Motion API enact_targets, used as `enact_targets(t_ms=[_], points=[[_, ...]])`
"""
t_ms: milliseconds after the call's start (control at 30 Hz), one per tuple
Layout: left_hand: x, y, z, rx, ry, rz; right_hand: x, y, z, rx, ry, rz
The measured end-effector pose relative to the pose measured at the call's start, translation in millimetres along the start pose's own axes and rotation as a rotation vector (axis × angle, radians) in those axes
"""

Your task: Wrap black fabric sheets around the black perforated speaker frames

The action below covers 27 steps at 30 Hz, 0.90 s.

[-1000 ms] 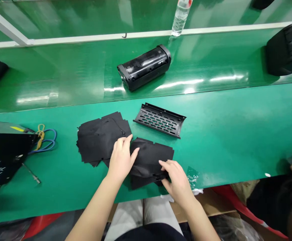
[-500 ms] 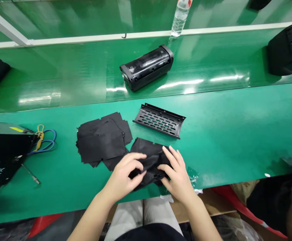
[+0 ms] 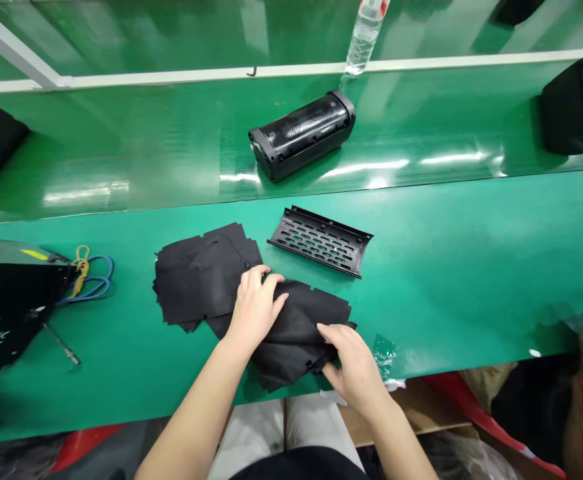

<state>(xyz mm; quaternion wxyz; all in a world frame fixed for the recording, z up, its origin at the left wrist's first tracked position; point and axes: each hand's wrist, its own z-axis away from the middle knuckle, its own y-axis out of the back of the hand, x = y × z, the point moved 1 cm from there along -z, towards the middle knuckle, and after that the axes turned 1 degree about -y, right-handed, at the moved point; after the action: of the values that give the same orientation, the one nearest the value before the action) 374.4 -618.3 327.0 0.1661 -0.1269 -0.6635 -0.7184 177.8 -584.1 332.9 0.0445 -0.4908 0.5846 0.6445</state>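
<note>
A black fabric sheet (image 3: 304, 320) lies on the green table (image 3: 471, 267) near its front edge. My left hand (image 3: 254, 307) presses on the sheet's upper left part with fingers bent over it. My right hand (image 3: 354, 363) pinches the sheet's lower right edge. To the left a pile of black fabric sheets (image 3: 199, 277) lies flat, touching the left hand's side. A black perforated grille (image 3: 321, 240) rests just beyond the sheet, apart from both hands.
A black cylindrical speaker (image 3: 301, 133) lies on the glossy conveyor belt (image 3: 121, 153) behind. A water bottle (image 3: 364, 33) stands at the back rail. A black box (image 3: 6, 300) with coloured wires (image 3: 89, 277) sits at left. Another black housing (image 3: 576, 103) is far right.
My left hand moved up and left on the sheet, spreading it toward the pile. My right hand slid down to the sheet's lower right edge. The speaker drifted right on the belt.
</note>
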Motion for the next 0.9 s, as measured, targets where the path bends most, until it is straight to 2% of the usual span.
enact_targets(t_ms=[67,167,267,367,433,533,600,667,767,833,900], points=[[0.0,1.5,1.5,-0.014,-0.018,0.051,-1.4,1.7,0.2,-0.042,-0.010,0.008],[1.8,5.0,8.2,-0.108,-0.054,0.253,-1.4,3.2,-0.6,-0.066,-0.019,-0.021],[5.3,6.2,18.3,-0.155,-0.022,0.409,3.9,1.8,-3.8,-0.105,-0.138,0.010],[5.4,10.8,29.6,-0.086,0.007,0.409,13.3,0.4,-9.4,-0.113,-0.328,0.101],[-2.9,19.8,36.2,0.048,0.060,0.373,18.6,0.0,-14.8,-0.101,-0.344,0.152],[-32.4,41.9,43.9,0.338,0.307,0.193,23.6,-1.6,-25.4,-0.094,-0.269,0.290],[-57.1,56.2,47.6,0.400,0.551,0.029,25.0,-4.3,-33.4,-0.101,-0.238,0.397],[-78.5,64.6,49.0,0.291,0.772,-0.053,25.3,-8.0,-41.1,-0.147,-0.261,0.464],[-95.1,66.2,46.8,0.076,0.967,-0.002,23.9,-13.1,-49.6,-0.304,-0.350,0.485],[-96.2,65.1,43.3,0.033,1.032,0.047,21.3,-14.6,-52.6,-0.376,-0.354,0.468],[-92.9,65.8,39.6,0.052,1.072,0.081,18.0,-13.9,-53.2,-0.385,-0.316,0.411]])
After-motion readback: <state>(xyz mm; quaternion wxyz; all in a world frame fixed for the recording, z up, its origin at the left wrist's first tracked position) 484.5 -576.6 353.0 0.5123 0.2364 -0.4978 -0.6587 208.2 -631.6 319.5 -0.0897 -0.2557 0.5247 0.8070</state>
